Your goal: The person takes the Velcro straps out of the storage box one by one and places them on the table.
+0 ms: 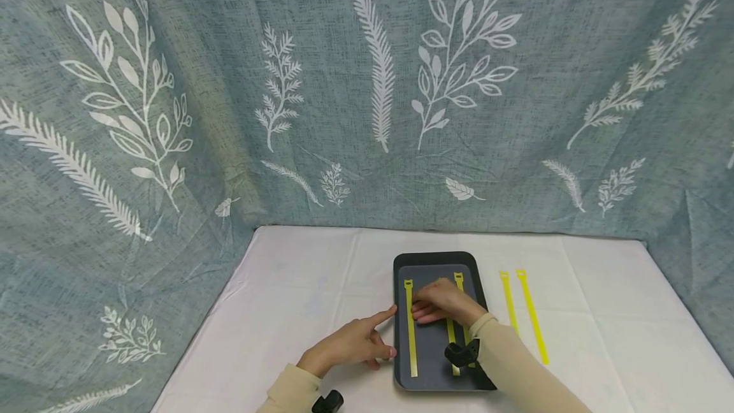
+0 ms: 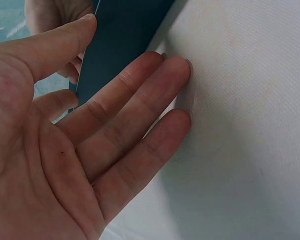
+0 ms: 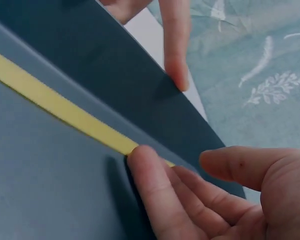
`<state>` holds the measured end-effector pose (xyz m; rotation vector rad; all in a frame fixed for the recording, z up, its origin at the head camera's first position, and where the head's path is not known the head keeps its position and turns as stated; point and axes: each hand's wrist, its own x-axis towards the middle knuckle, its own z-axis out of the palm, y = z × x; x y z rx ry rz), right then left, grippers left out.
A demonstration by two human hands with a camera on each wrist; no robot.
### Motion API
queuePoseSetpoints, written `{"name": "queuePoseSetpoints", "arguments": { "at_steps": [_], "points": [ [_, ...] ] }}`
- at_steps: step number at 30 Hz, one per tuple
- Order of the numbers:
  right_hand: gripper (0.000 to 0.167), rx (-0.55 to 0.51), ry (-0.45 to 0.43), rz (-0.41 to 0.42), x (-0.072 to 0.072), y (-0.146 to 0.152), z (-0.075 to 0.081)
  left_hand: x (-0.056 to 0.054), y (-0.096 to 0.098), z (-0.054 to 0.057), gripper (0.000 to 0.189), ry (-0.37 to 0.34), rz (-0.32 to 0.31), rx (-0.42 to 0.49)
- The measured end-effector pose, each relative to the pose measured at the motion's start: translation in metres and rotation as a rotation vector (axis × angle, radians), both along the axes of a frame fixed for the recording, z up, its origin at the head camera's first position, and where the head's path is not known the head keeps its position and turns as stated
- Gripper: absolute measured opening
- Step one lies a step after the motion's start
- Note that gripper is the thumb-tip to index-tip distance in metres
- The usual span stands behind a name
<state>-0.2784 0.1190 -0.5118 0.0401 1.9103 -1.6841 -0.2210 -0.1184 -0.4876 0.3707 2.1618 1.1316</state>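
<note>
A dark grey tray [image 1: 430,362] lies on the white cloth. Along its left side runs a yellow cable strap [image 1: 411,343] with a slotted head at the far end. My right hand [image 1: 441,301] reaches into the tray; in the right wrist view its fingertips touch the edge of that strap [image 3: 65,107], while the thumb stays apart from it. My left hand [image 1: 358,343] is at the tray's left wall, with the index fingertip touching the rim. In the left wrist view its fingers [image 2: 135,115] are loosely extended and grip nothing. My right arm partly hides other straps in the tray.
More yellow straps [image 1: 459,279] lie on the tray's right side. Outside the tray to the right, two yellow straps [image 1: 533,317] lie on the white tablecloth [image 1: 608,311]. A leaf-patterned blue-green curtain [image 1: 344,81] hangs behind the table.
</note>
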Motion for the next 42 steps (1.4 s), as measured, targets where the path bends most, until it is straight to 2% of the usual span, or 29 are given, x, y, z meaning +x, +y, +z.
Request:
{"name": "queuePoseSetpoints", "arguments": {
  "at_steps": [5, 19, 30, 35, 42],
  "points": [
    [0.032, -0.035, -0.014, 0.020, 0.001, -0.004, -0.003, 0.000, 0.000, 0.000, 0.080, 0.000, -0.003, 0.009],
    [0.029, -0.024, -0.022, 0.046, -0.002, -0.022, -0.006, -0.002, -0.001, 0.000, 0.079, 0.011, -0.021, 0.013],
    [0.033, 0.075, 0.022, 0.045, -0.001, -0.024, -0.008, -0.006, -0.002, -0.004, 0.079, 0.018, -0.026, 0.021],
    [0.032, 0.058, 0.018, 0.032, -0.002, -0.024, -0.009, -0.007, -0.002, -0.006, 0.079, 0.011, -0.022, 0.028],
    [0.028, -0.029, -0.019, 0.003, -0.002, -0.027, -0.014, -0.004, -0.003, -0.006, 0.079, 0.001, -0.017, 0.025]
  ]
}}
